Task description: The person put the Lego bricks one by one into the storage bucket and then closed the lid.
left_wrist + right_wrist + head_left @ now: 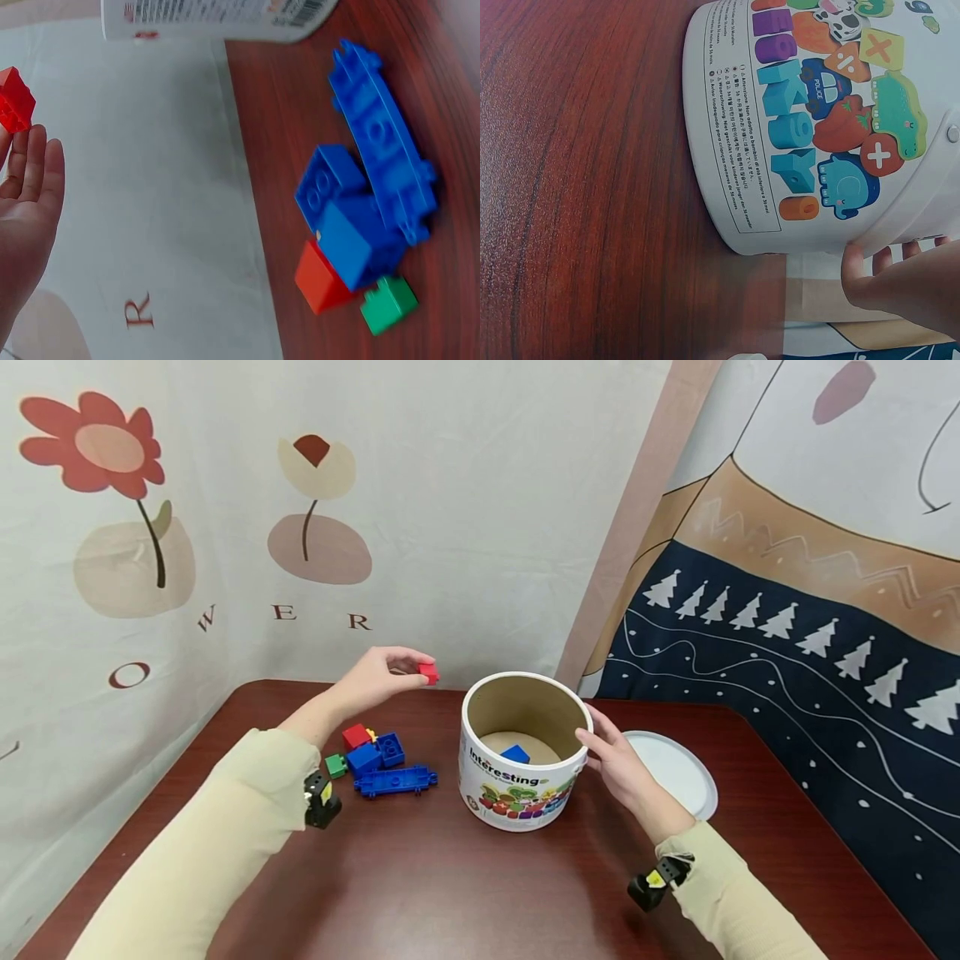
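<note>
My left hand point(382, 677) pinches a small red toy brick point(428, 673) between thumb and fingers, raised left of the bucket's rim. In the left wrist view that red brick point(15, 100) shows at the left edge, above the hand point(31, 187). A white round bucket point(517, 802) printed "Interesting" stands upright on the table, with a blue brick point(515, 754) on its floor. My right hand point(618, 756) grips the bucket's right side, thumb at the rim. The right wrist view shows its fingers point(883, 262) against the white wall, partly hidden behind it.
Left of the bucket lie a red block point(356, 737), blue blocks point(364, 760), a green brick point(336, 766) and a long blue wheel-base piece point(396, 781). A white lid point(678, 777) lies to the right. A printed curtain point(465, 527) hangs behind the table point(420, 893).
</note>
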A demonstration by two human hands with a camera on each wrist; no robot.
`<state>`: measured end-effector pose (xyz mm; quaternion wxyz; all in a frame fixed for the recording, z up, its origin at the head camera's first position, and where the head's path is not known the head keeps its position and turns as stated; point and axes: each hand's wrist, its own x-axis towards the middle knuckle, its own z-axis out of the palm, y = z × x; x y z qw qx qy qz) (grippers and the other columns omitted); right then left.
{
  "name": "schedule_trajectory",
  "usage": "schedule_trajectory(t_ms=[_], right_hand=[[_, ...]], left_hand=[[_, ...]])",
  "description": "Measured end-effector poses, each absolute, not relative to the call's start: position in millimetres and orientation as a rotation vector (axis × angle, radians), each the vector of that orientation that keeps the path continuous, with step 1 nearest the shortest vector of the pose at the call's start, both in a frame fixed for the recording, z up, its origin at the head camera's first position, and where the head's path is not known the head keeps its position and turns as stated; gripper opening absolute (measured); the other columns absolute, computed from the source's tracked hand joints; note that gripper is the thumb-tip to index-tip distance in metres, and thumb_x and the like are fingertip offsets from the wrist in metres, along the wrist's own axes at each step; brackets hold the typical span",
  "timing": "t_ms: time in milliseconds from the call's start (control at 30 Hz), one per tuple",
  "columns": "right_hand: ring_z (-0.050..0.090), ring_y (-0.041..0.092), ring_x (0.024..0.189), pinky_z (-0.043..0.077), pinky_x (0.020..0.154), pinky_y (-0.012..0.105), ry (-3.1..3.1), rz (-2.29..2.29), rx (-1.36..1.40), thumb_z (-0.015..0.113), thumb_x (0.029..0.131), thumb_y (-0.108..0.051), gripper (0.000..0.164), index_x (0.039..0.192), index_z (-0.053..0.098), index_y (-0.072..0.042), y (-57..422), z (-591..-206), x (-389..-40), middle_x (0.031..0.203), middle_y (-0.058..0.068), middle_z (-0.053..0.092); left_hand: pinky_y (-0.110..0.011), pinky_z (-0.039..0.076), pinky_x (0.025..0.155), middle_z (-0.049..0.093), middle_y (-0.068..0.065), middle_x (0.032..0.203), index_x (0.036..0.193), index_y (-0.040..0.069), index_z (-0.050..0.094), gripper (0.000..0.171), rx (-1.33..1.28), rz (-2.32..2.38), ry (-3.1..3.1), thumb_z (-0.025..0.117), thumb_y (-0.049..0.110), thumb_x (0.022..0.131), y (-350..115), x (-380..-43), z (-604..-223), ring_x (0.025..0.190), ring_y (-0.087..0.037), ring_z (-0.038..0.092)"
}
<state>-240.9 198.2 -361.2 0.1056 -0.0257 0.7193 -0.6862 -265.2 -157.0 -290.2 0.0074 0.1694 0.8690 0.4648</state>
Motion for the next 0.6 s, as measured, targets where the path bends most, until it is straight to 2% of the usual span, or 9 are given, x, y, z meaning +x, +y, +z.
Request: schedule_trajectory(t_ms=[233,600], right_hand=[[0.024,0.031,0.136,0.026,0.111,0.052,2.118,-2.027,-0.078,0.041,0.099,-0.015,0.056,0.15,0.019,-0.014,198,-362,-242,0.156,0.012,0.018],[0.023,0.031,0.137,0.026,0.111,0.053,2.128,-2.012,-0.085,0.04,0.099,-0.016,0.056,0.15,0.018,-0.014,198,-361,-240,0.156,0.013,0.016]], left_hand=[[-0.038,0.049,0.09,0.066,-0.014,0.11,0.117,0.006,0.063,0.035,0.64,1.492,2.665,0.066,0.019,0.086,-125,-270,-286,0.101,-0.023,0.06],[-0.031,0.05,0.085,0.067,-0.012,0.11,0.118,0.005,0.063,0.035,0.736,1.481,2.575,0.065,0.016,0.086,-81,-273,-284,0.099,-0.022,0.06]])
